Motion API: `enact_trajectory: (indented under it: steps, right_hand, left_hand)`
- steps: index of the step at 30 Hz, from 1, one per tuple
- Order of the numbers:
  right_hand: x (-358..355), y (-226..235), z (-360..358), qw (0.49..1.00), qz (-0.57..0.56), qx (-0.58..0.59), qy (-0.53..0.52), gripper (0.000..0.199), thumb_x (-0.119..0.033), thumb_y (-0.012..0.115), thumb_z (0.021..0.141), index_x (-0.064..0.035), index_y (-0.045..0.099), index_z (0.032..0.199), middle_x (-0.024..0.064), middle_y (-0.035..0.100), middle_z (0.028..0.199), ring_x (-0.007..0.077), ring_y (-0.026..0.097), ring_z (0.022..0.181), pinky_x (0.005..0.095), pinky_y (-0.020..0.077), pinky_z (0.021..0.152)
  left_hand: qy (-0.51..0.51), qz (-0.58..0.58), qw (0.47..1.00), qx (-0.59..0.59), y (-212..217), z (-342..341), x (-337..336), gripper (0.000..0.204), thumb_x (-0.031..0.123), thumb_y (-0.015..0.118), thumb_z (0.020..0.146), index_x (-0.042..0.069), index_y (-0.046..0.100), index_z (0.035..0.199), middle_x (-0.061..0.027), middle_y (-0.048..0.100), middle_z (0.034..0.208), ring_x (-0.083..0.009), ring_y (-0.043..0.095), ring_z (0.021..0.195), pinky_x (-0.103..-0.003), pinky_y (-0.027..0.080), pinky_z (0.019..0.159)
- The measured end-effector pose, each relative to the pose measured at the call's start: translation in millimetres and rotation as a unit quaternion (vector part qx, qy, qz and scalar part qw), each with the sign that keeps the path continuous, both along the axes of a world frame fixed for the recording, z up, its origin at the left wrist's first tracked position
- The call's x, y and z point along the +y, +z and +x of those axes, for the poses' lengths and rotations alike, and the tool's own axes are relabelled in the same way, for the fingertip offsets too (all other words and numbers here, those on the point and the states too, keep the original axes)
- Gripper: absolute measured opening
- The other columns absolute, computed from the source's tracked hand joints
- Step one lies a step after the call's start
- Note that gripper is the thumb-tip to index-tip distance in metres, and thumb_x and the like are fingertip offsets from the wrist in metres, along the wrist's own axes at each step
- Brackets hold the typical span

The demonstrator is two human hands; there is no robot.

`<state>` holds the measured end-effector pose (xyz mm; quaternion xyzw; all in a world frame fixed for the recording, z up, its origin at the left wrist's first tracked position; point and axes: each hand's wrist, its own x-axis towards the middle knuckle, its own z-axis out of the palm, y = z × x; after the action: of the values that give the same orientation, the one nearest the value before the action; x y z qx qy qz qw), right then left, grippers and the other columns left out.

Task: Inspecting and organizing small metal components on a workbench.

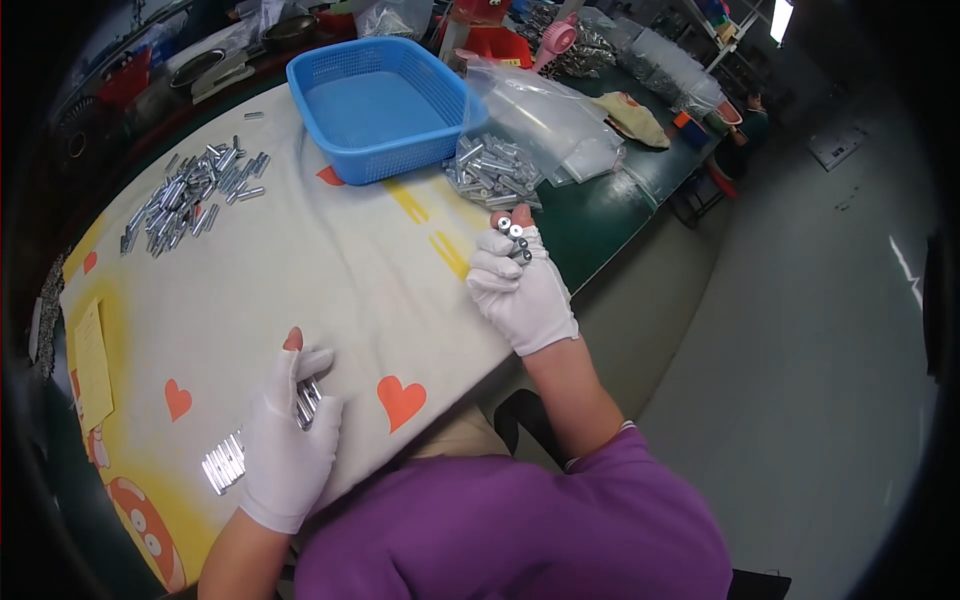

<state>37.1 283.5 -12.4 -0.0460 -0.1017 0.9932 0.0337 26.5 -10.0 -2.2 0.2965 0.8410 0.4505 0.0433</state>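
My left hand (292, 440), in a white glove with a bare fingertip showing, is closed around several shiny metal cylinders (309, 402) low over the cloth. Just left of it, more metal cylinders (224, 463) lie side by side in a neat row. My right hand (520, 290), gloved the same way with bare fingertips, grips a few metal cylinders (515, 231) with their round ends facing up; some ends show a hole. Right beyond those fingertips is a heap of similar cylinders (495, 172). A loose pile of metal cylinders (190, 200) is spread at the far left.
A blue plastic basket (390, 165) stands at the back of the pale cloth (330, 270). Clear plastic bags (540, 110) and a patterned cloth piece (635, 120) lie right of it. A pink fan (558, 38) is behind. The table edge runs close along my right side.
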Motion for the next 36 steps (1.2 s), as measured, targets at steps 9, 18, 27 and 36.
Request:
enact_trajectory:
  steps: [9, 18, 27, 36]
  right_hand:
    - [44.2, 99.5, -35.4, 0.677, 0.611, 0.067, -0.404, 0.027, -0.031, 0.069, 0.092, -0.0061, 0.059, 0.094, -0.0018, 0.054, 0.073, 0.0045, 0.047, 0.059, 0.0187, 0.0392, 0.052]
    - [115.5, 175.8, -101.0, 0.095, 0.986, 0.112, -0.083, 0.018, -0.018, 0.071, 0.081, -0.0096, 0.068, 0.096, 0.0129, 0.066, 0.081, 0.0316, 0.064, 0.078, 0.0377, 0.0504, 0.071]
    - [80.7, 193.1, -95.7, -0.016, 0.998, 0.040, 0.044, 0.015, -0.016, 0.068, 0.080, -0.0094, 0.070, 0.093, 0.0117, 0.068, 0.084, 0.0290, 0.065, 0.081, 0.0379, 0.0512, 0.073]
    - [85.3, 198.4, -96.4, -0.061, 0.990, -0.069, 0.106, 0.023, -0.015, 0.064, 0.078, -0.0109, 0.074, 0.098, 0.0118, 0.071, 0.093, 0.0284, 0.067, 0.086, 0.0362, 0.0523, 0.079]
  left_hand:
    - [0.025, 0.005, 0.998, 0.056, -6.2, 1.5, -3.5, 0.063, -0.002, 0.064, 0.080, -0.004, 0.041, 0.139, -0.0168, 0.066, 0.111, -0.0296, 0.063, 0.102, -0.037, 0.049, 0.091]
    - [0.004, -0.001, 1.000, 0.028, 0.0, -1.3, -4.7, 0.056, -0.002, 0.058, 0.085, -0.008, 0.040, 0.138, -0.0178, 0.065, 0.111, -0.0258, 0.063, 0.107, -0.034, 0.046, 0.098]
    - [0.025, 0.028, 0.996, 0.076, -1.1, -0.1, -2.3, 0.043, 0.000, 0.065, 0.080, -0.008, 0.051, 0.120, -0.0196, 0.068, 0.103, -0.0345, 0.066, 0.097, -0.040, 0.051, 0.088]
    - [-0.010, 0.032, 0.989, 0.145, -6.8, -4.6, -4.2, 0.047, -0.001, 0.066, 0.078, -0.004, 0.047, 0.121, -0.0191, 0.068, 0.104, -0.0354, 0.066, 0.096, -0.042, 0.051, 0.087]
